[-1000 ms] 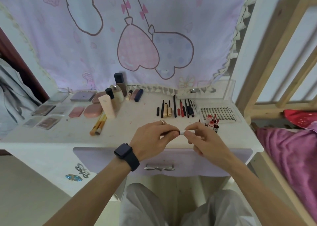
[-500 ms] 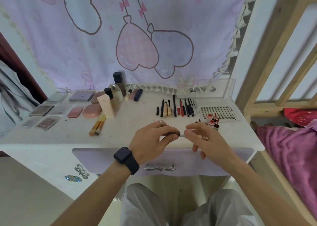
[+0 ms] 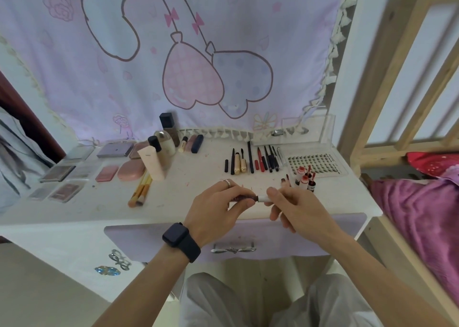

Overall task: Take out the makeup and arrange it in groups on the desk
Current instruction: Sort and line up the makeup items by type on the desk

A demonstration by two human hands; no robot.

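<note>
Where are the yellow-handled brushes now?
In the head view, the brushes lie on the left half of the desk, just in front of the pink tube and the pink compact.

Home bedroom. White dressing desk (image 3: 196,172) with lilac drawer (image 3: 139,237) and bow-shaped handle (image 3: 233,249). Makeup (image 3: 131,169) in rows on top: palettes (image 3: 57,173), bottles (image 3: 165,143), pencils (image 3: 250,156). Pink cartoon cloth (image 3: 124,91) hung on the wall behind. Wooden bed frame (image 3: 372,91) at right with pink blanket (image 3: 422,215).
</note>
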